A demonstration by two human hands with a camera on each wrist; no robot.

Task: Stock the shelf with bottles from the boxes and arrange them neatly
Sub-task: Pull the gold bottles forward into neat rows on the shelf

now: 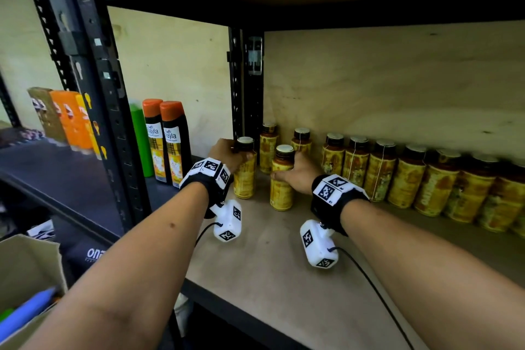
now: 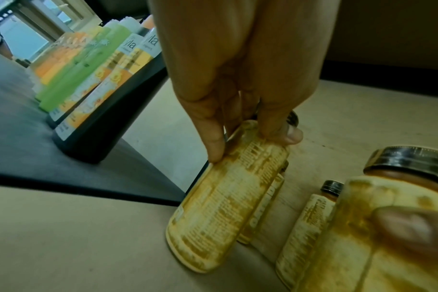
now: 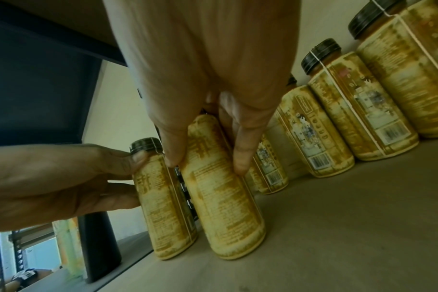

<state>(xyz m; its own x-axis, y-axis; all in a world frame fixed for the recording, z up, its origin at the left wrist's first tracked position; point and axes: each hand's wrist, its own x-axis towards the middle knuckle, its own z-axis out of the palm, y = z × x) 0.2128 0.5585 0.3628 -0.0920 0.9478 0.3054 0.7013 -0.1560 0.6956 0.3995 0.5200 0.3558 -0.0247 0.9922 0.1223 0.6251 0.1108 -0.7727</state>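
Note:
Two yellow-labelled bottles with dark caps stand upright at the left end of the wooden shelf board [image 1: 270, 264]. My left hand [image 1: 240, 153] grips the left bottle [image 1: 245, 179] just under its cap; in the left wrist view the left hand's fingers [image 2: 216, 150] curl round the left bottle [image 2: 225, 207]. My right hand [image 1: 285, 166] holds the right bottle [image 1: 281, 193] round its upper body, and the right wrist view shows the right hand [image 3: 206, 164] wrapped round that bottle [image 3: 223, 207]. Two more bottles [image 1: 268, 148] stand behind them. A row of the same bottles [image 1: 412, 176] lines the back wall to the right.
Dark shampoo bottles with orange caps [image 1: 167, 145] and a green bottle [image 1: 140, 139] stand on the neighbouring dark shelf, with orange cartons [image 1: 71, 119] further left. A black upright post [image 1: 113, 122] divides the bays. An open cardboard box [image 1: 25, 270] sits at lower left. Bare board lies in front of the bottles.

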